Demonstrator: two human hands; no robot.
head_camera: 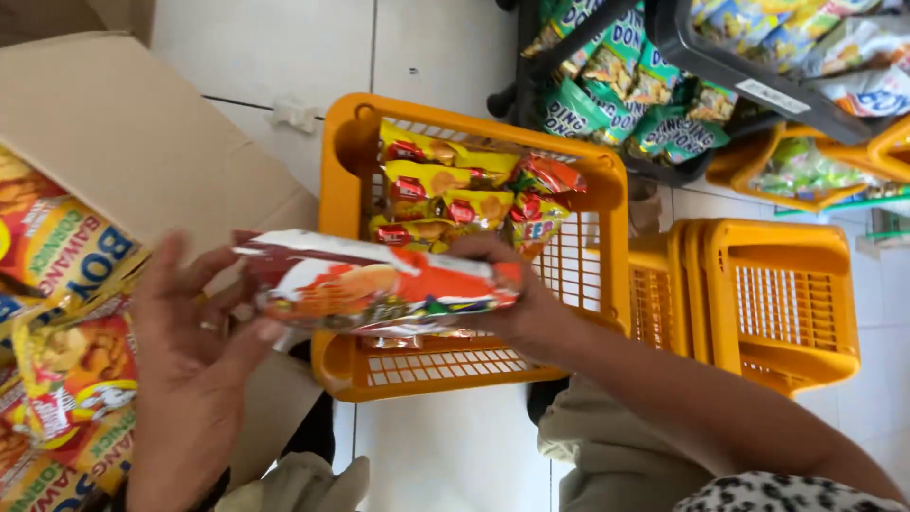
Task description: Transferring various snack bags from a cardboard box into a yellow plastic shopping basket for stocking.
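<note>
Both hands are on one long snack packet (379,284), red and white with an orange biscuit picture on it. The left hand (194,356) has its grip closed on the packet's left end, thumb pressed against the wrapper, ring showing on one finger. The right hand (517,303) has its fingers wrapped over the right end, so it's clamped from both sides and held flat, level-ish, right above the near edge of the orange basket (607,190).

Inside that basket, just behind the held packet, sits a small heap of yellow and red snack packets (455,194). To the right of the basket there's a stack of empty orange baskets (787,284), touching or nearly so. Left of the basket is an open cardboard box (114,133), with yellow snack bags (66,379) piled at its near side. Behind the basket, a dark rack holds green snack bags (616,85). All of it is on a white tiled floor (445,455).
</note>
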